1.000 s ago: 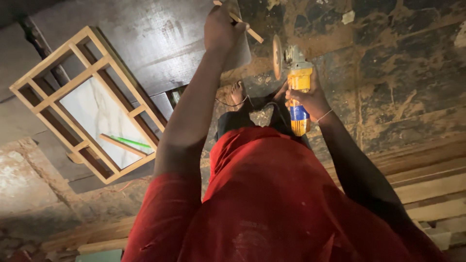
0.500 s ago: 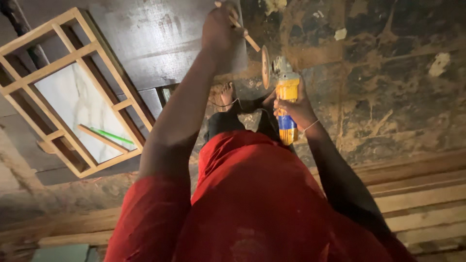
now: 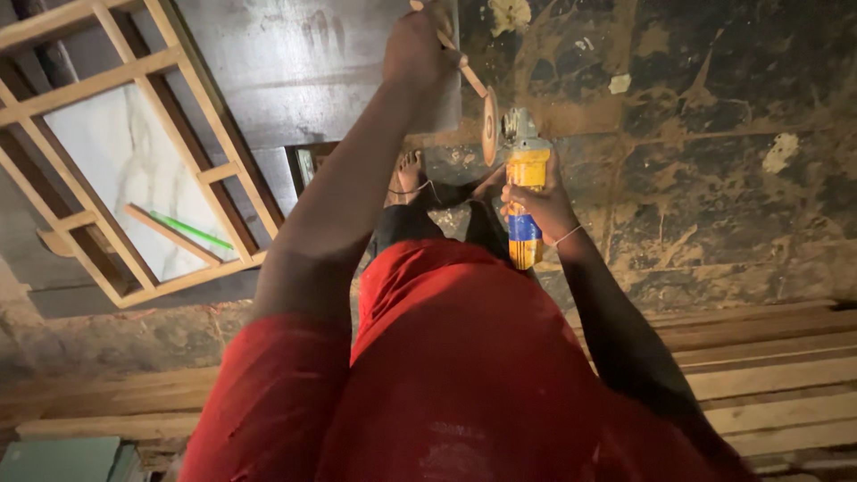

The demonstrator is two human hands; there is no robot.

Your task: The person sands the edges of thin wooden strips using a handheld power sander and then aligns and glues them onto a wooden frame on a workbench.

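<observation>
nearest the camera is the person's red shirt point(image 3: 464, 375), filling the lower middle, with stacked wooden planks point(image 3: 768, 375) lying on the floor to the right. past it, the right hand point(image 3: 536, 203) has its fingers wrapped tight around the yellow and blue body of a grinder point(image 3: 520, 192), whose round disc point(image 3: 489, 126) stands on edge just left of the tool's head. a bare foot point(image 3: 409, 171) shows below, on the stained dark floor point(image 3: 714, 161). farther out, the left hand point(image 3: 420, 49) has its fingers closed on a thin wooden stick point(image 3: 464, 70), whose lower end is very near the disc. to the left, a wooden frame point(image 3: 134, 152) lies over a pale slab, with a green pencil point(image 3: 189, 230) on it.
</observation>
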